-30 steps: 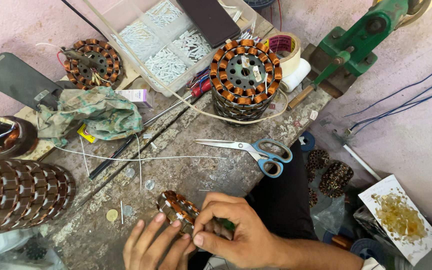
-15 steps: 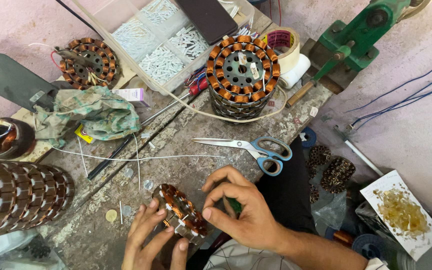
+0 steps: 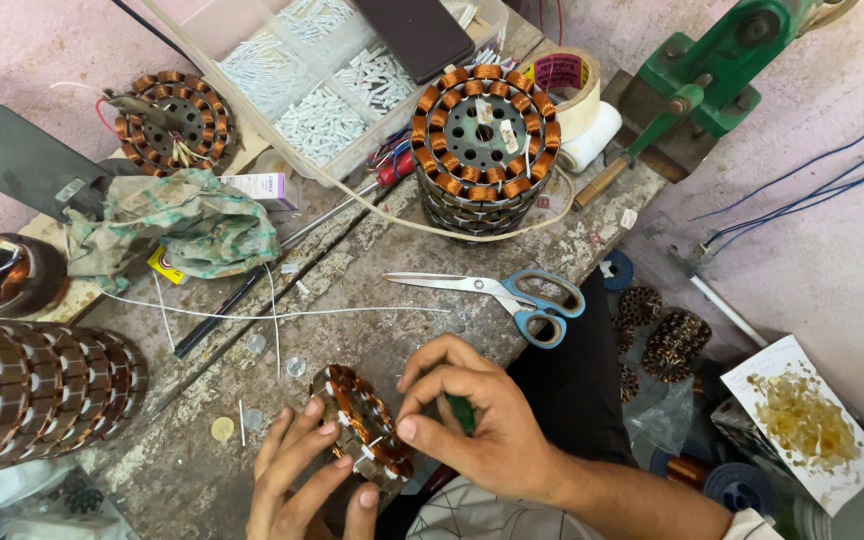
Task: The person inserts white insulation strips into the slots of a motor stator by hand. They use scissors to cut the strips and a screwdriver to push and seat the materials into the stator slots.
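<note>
A small round motor stator with copper wire coils [image 3: 364,420] stands tilted on its edge at the near side of the worn workbench [image 3: 372,300]. My left hand [image 3: 302,480] grips it from below and the left, fingers against its rim. My right hand [image 3: 472,420] pinches its right rim between thumb and forefinger, and something green shows inside the palm. Blue-handled scissors [image 3: 502,293] lie shut on the bench just beyond my right hand.
A stack of wound stators [image 3: 484,140] stands at the back, beside tape rolls [image 3: 564,80] and a green hand press [image 3: 722,60]. A clear box of white sleeves [image 3: 322,80], a rag [image 3: 182,225], another stator [image 3: 174,120] and a laminated core stack [image 3: 22,395] fill the left.
Both hands have lifted the small stator off the bench and tipped it onto its edge, shifting it slightly right. The view has drifted a little.
</note>
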